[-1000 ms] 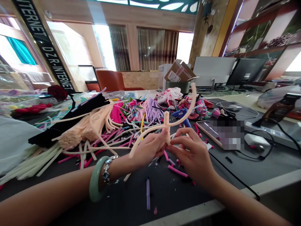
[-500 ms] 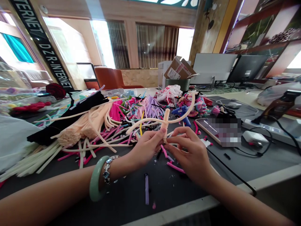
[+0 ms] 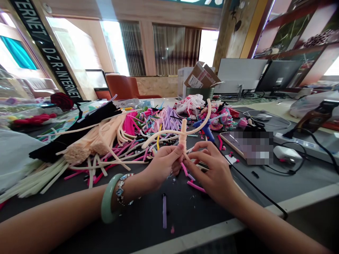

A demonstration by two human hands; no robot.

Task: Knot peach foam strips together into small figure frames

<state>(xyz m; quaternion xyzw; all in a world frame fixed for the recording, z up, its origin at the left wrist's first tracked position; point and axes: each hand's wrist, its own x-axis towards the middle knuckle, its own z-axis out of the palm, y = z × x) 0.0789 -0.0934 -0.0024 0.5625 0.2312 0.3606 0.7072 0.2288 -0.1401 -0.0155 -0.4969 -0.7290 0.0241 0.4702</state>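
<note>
Cream pipe cleaners (image 3: 183, 135) are twisted into a small upright figure above the desk, with two long curved arms spreading left and right. My left hand (image 3: 164, 160) is closed, pinching the wound stem between thumb and fingers. My right hand (image 3: 213, 171) pinches a cream strand at the stem's lower end with thumb and index finger, its other fingers loosely bent. Part of the strand is hidden by the fingers. Below the hands lie a pink pipe cleaner piece (image 3: 196, 187) and a purple one (image 3: 164, 211).
Bundles of peach pipe cleaners (image 3: 88, 146) and a heap of coloured ones lie behind and left. A blue glue gun (image 3: 208, 132) stands behind my right hand. To the right are a phone (image 3: 234, 141), a white charger (image 3: 287, 155), cables and a power strip (image 3: 304, 144).
The twisted pipe cleaners have shifted slightly left, and the right curved arm has swung left and down. More wound coils show above my left thumb. Both hands keep their pinch.
</note>
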